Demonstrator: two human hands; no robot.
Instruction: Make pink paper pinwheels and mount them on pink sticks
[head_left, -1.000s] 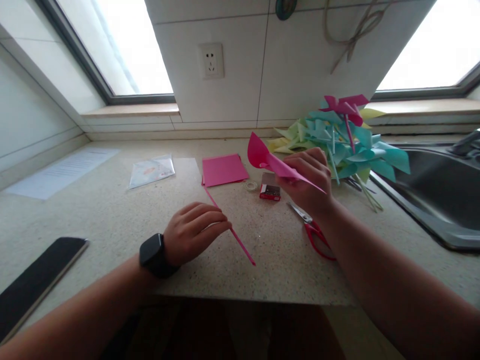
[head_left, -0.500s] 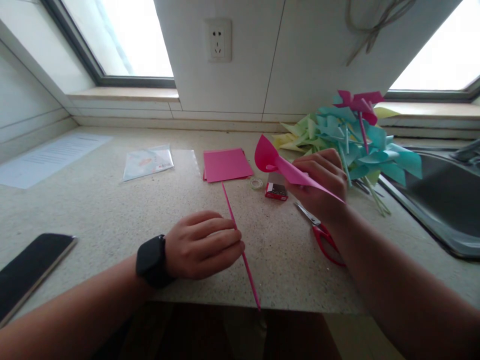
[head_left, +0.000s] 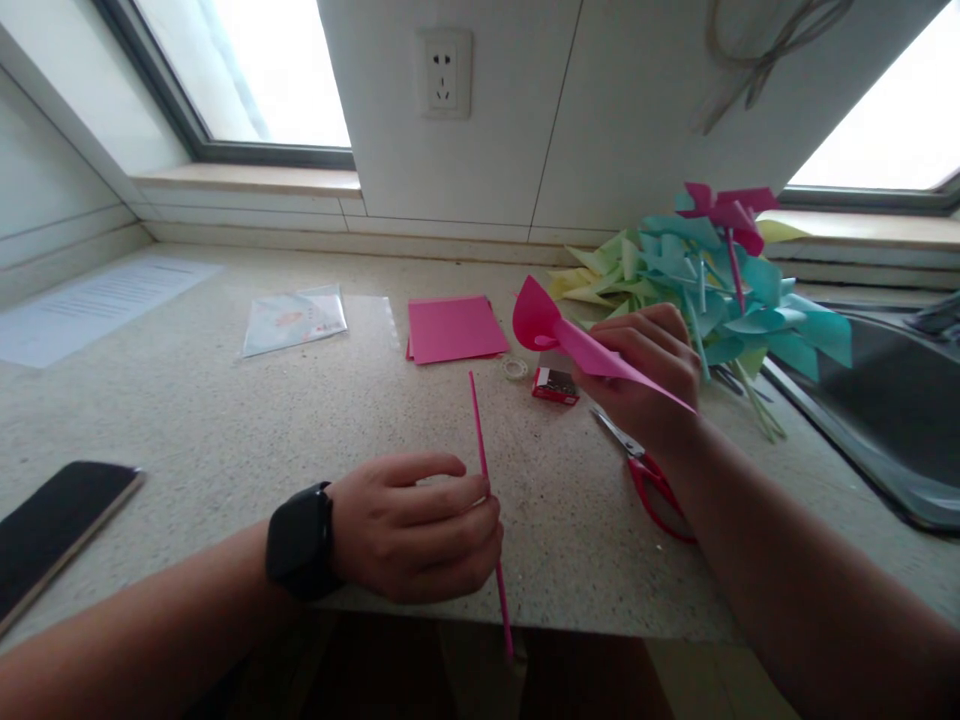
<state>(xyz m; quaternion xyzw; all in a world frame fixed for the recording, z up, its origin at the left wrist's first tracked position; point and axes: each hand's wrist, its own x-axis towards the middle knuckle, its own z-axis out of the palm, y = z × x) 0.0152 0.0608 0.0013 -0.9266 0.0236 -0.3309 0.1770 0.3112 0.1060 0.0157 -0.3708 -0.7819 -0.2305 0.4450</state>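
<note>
My left hand (head_left: 420,525), with a black watch on its wrist, is closed around a thin pink paper stick (head_left: 478,425). The stick runs away from me, its near end sticking out past the counter edge. Raised to the right, my right hand (head_left: 649,365) grips a folded pink paper pinwheel (head_left: 574,345) with curled blades; the fingertips are partly hidden behind the paper. Below that hand lie red-handled scissors (head_left: 652,490). Close by are a small red and black box (head_left: 555,385) and a roll of tape (head_left: 514,368).
Pink paper squares (head_left: 457,330) are stacked mid-counter, beside a clear plastic packet (head_left: 295,320). A printed sheet (head_left: 97,305) and a phone (head_left: 64,525) lie at left. Finished pinwheels (head_left: 720,270) in several colours pile up at right, next to the sink (head_left: 900,410).
My left hand has come slightly nearer to me and to the right, bringing the stick along; the stick has turned more upright in view. My right hand keeps its grip on the pinwheel.
</note>
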